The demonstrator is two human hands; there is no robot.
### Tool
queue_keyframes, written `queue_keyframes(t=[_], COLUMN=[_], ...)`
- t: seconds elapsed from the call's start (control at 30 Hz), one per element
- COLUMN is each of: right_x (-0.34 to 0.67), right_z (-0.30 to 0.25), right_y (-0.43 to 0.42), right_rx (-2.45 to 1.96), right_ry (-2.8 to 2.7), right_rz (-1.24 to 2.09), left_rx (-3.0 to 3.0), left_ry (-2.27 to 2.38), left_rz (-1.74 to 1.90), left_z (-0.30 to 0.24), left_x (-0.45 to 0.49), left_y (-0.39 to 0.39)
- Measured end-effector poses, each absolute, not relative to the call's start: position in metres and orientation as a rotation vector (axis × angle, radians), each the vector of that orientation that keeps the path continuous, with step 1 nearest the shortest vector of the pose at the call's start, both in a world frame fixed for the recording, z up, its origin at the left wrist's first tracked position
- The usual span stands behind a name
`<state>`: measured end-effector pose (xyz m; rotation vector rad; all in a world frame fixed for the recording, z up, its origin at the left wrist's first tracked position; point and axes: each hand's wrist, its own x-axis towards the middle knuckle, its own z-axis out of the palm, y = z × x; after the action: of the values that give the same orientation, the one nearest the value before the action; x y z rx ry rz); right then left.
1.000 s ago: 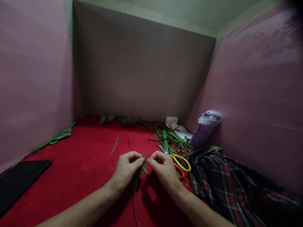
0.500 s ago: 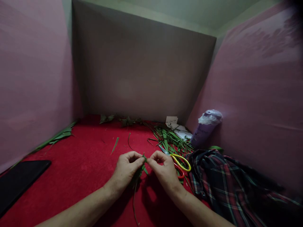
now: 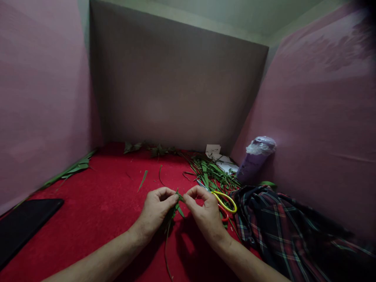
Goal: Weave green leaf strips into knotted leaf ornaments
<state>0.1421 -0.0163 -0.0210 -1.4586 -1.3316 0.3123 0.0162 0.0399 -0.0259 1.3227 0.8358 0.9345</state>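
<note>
My left hand (image 3: 155, 211) and my right hand (image 3: 204, 213) meet over the red cloth (image 3: 102, 203), both pinching the top of a small bundle of green leaf strips (image 3: 173, 213). The fingertips of the two hands are almost touching. The strips hang down between my hands, and one thin stem trails toward me. Yellow and red scissors (image 3: 225, 203) lie just right of my right hand, partly hidden by it.
A pile of cut green leaves (image 3: 211, 172) lies beyond the scissors. A purple wrapped bottle (image 3: 254, 158) leans on the right wall. Plaid cloth (image 3: 282, 231) is heaped at the right. A black flat object (image 3: 23, 223) sits at the left, with long leaves (image 3: 70, 170) along the left wall.
Both hands have shifted very slightly toward me while keeping their pinch on the leaf strips. Nothing else has moved.
</note>
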Motion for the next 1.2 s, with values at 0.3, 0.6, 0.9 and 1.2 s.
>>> queue_keyframes(t=[0.3, 0.6, 0.9, 1.2], right_x=[0.152, 0.235, 0.236, 0.246], right_z=[-0.022, 0.002, -0.013, 0.014], right_y=[-0.004, -0.015, -0.022, -0.011], right_rx=[-1.457, -1.899, -2.090, -1.922], right_ry=[-1.251, -1.464, -1.730, -1.579], right_rz=[0.299, 0.108, 0.203, 0.334], left_rx=[1.328, 1.316, 1.263, 1.123], left_ry=[0.843, 0.844, 0.859, 0.903], left_rz=[0.926, 0.960, 1.027, 1.047], left_z=[-0.024, -0.026, -0.022, -0.011], left_x=[0.016, 0.014, 0.014, 0.014], left_y=[0.041, 0.042, 0.046, 0.054])
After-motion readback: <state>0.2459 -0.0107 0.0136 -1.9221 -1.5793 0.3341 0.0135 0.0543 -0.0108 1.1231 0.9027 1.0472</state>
